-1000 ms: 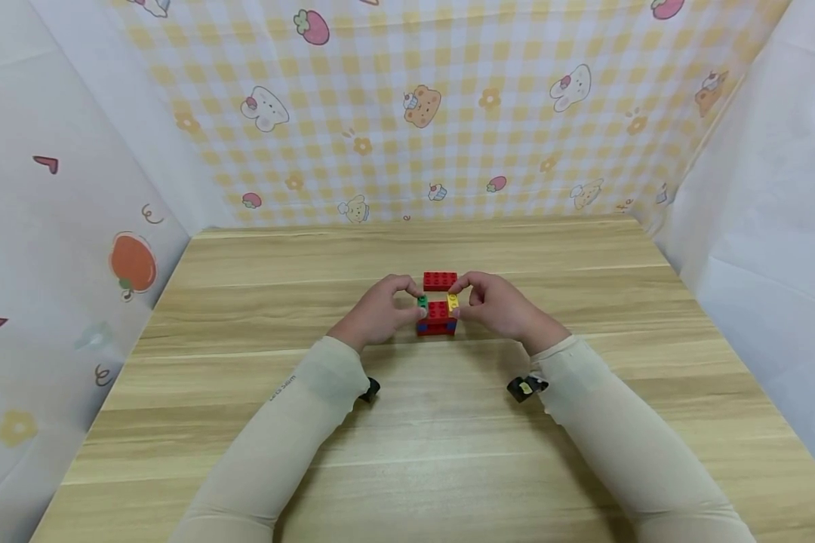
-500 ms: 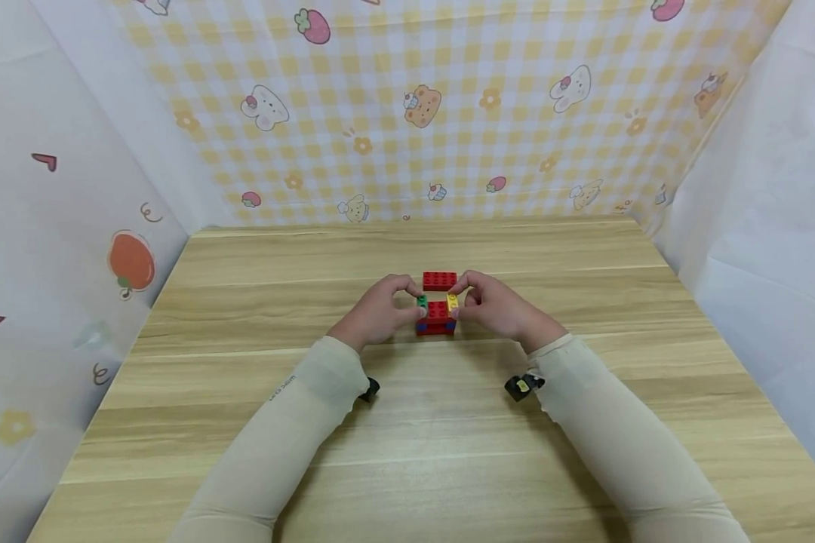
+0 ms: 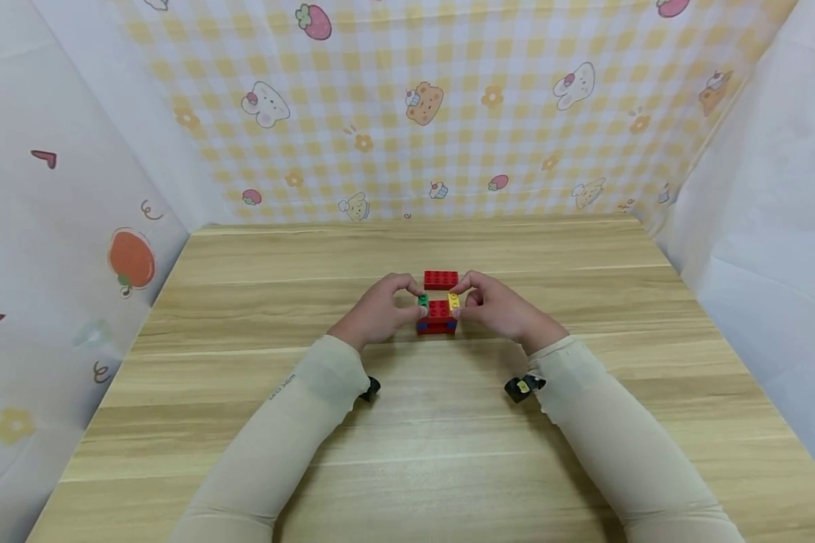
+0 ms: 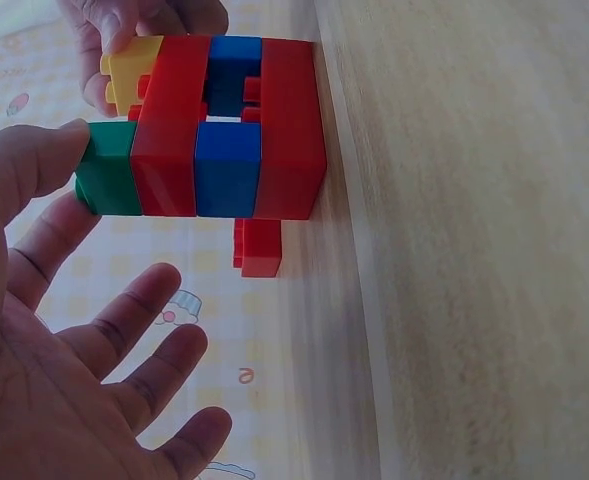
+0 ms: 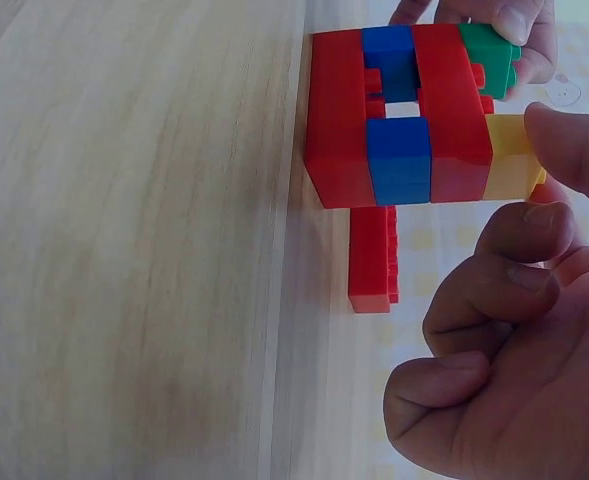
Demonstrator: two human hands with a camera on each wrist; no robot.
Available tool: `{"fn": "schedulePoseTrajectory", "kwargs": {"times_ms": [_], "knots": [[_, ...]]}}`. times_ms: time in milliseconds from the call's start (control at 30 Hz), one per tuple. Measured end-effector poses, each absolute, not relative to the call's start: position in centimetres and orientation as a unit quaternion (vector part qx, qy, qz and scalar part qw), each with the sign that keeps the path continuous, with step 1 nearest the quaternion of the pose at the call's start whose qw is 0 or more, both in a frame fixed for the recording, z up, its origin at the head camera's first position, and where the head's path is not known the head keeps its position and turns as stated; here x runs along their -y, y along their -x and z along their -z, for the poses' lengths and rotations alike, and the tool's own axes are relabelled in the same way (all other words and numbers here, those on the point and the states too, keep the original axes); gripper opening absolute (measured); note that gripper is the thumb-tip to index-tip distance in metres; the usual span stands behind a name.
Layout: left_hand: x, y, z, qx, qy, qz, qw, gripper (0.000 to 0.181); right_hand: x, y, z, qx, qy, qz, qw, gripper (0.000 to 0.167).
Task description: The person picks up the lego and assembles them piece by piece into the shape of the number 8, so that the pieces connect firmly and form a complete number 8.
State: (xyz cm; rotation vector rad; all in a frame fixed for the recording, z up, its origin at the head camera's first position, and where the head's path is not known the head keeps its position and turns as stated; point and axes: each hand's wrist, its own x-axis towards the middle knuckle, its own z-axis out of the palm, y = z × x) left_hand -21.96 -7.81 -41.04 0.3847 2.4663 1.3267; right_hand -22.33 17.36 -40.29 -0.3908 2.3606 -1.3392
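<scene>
A stack of toy building bricks stands on the table: a red base brick (image 4: 292, 130), two blue bricks (image 4: 228, 168) (image 5: 399, 160) at its ends with a gap between them, and a second red brick (image 3: 438, 311) across these. On the stack's left end sits a green brick (image 4: 112, 168), pinched between thumb and index finger of my left hand (image 3: 378, 311). My right hand (image 3: 501, 307) pinches a yellow brick (image 5: 510, 157) on the right end in the same way. In the left wrist view the other left fingers are spread; the right ones are curled in the right wrist view.
A loose red brick (image 3: 441, 280) lies just behind the stack, studs up. The wooden table (image 3: 435, 452) meets a yellow checked cloth (image 3: 407, 151) at the back. White cloth walls (image 3: 61, 226) border both sides.
Both hands keep their places on the green and yellow bricks. Only a slight shift of the head view shows; the stack and the loose brick have not visibly moved.
</scene>
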Motion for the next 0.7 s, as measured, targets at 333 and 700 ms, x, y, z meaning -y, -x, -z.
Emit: {"fn": "schedulePoseTrajectory", "kwargs": {"times_ms": [333,700], "knots": [[7.74,21.90,40.81,-0.859,-0.134,-0.466,0.162,0.017,-17.51,22.20,40.17,-0.847,0.132,0.476,0.195,0.031],[7.80,21.97,40.93,-0.861,-0.131,-0.465,0.162,0.016,-17.88,22.82,39.60,-0.865,0.140,0.451,0.169,0.028]]}}
